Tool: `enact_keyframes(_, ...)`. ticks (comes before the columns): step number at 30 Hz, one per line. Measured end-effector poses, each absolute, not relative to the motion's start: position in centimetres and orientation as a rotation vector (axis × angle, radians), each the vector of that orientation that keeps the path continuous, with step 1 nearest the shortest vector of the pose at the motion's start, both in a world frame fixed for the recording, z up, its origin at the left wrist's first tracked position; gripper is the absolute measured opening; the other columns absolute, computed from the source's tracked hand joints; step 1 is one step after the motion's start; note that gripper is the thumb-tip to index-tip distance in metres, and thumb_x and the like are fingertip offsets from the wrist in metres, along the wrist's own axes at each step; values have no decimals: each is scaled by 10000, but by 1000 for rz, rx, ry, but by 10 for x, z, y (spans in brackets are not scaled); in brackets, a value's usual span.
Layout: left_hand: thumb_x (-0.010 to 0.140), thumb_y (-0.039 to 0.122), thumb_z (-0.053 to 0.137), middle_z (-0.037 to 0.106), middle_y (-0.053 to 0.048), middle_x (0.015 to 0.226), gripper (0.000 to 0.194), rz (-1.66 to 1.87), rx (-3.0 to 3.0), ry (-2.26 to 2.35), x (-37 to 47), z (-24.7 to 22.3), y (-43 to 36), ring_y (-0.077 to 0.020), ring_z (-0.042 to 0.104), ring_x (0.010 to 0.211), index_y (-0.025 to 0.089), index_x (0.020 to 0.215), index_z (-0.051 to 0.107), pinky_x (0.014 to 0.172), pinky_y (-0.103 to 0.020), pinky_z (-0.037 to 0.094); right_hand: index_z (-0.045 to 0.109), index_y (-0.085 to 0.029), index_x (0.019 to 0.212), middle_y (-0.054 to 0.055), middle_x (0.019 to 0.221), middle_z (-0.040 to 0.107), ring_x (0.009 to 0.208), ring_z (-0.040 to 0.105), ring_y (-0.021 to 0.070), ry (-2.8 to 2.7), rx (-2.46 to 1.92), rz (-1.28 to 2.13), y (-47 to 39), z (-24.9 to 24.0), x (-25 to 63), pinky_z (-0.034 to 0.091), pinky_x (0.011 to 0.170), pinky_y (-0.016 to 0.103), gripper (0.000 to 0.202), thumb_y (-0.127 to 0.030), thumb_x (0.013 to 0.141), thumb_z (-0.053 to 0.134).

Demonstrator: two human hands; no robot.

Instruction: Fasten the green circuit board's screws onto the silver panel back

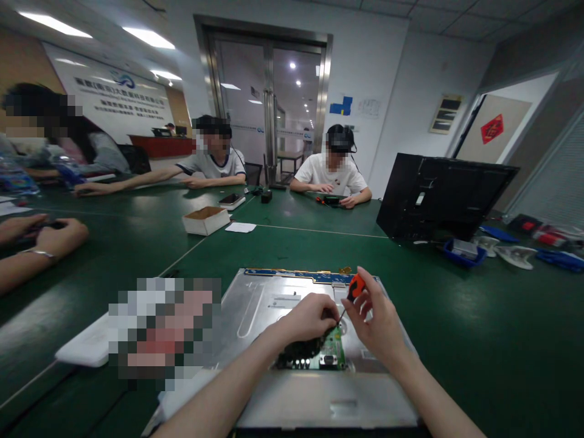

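Note:
A screwdriver (356, 287) with an orange and black handle is gripped by the fingers of my right hand (378, 319). Its thin shaft slants down and left to the fingertips of my left hand (314, 316). Those fingers are pinched together at the tip, and what they hold is hidden. Under both hands lies a silver metal display panel (376, 398), flat on the table. A green circuit board (336, 351) with connectors sits at its middle, partly covered by my left hand and a dark part beneath it. A blue circuit strip (283, 274) runs along the far edge.
The green table (479, 340) bears a black monitor housing (438, 198) and a blue tray (464, 252) at right. A white box (206, 221) stands beyond the panel. Left lies a white object (84, 347), partly blurred out. Several people sit around; one co-worker's hands (61, 237) are at left.

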State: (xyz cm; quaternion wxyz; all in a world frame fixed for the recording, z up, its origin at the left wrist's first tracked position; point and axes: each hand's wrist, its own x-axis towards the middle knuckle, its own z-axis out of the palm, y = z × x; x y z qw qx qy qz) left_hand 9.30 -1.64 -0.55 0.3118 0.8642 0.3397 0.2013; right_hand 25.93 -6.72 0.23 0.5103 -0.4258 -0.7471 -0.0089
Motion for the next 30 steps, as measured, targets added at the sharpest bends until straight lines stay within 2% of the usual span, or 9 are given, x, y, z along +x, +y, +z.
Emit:
enact_keyframes(4, 705, 46, 568, 698, -32, 746, 183, 538, 2262, 914, 93, -5, -17, -164, 618, 700, 134, 785, 707, 668, -221, 445, 230, -217, 1455, -5, 760, 597, 489, 534, 106, -1800, -1024, 51, -69, 3, 258, 436, 414, 207, 596, -203, 903, 456)
enact_keyframes(11, 717, 58, 578, 696, -26, 756, 161, 523, 2284, 912, 93, -5, -17, -157, 613, 711, 144, 777, 701, 678, -218, 443, 316, -219, 1399, -32, 689, 580, 469, 522, 103, -1776, -1022, -48, -66, 2, 258, 456, 439, 216, 549, -202, 884, 507)
enact_keyframes(14, 721, 62, 583, 701, -32, 778, 158, 522, 2296, 915, 93, -5, -16, -160, 616, 727, 145, 785, 702, 687, -220, 444, 316, -234, 1401, -22, 717, 599, 466, 520, 100, -1778, -1013, -55, -66, 2, 258, 447, 421, 208, 553, -203, 886, 515)
enact_keyframes(21, 728, 63, 568, 707, -27, 779, 176, 510, 2288, 914, 94, -4, -17, -159, 618, 720, 151, 800, 703, 686, -220, 446, 205, -222, 1474, 39, 832, 660, 566, 591, 136, -1827, -1003, 44, -67, 1, 259, 511, 497, 255, 639, -177, 893, 467)
enact_keyframes(27, 714, 63, 581, 696, -29, 754, 160, 532, 2300, 931, 93, -4, -17, -156, 611, 696, 143, 785, 700, 670, -221, 442, 246, -223, 1441, -22, 699, 602, 470, 537, 111, -1796, -1026, -17, -66, 0, 258, 460, 445, 227, 579, -211, 910, 478)
enact_keyframes(30, 716, 65, 569, 699, -30, 762, 168, 525, 2309, 912, 93, -6, -16, -162, 614, 709, 148, 776, 702, 682, -227, 448, 289, -240, 1407, -33, 706, 591, 458, 526, 98, -1786, -1020, -65, -65, 0, 258, 436, 428, 208, 546, -229, 907, 507)
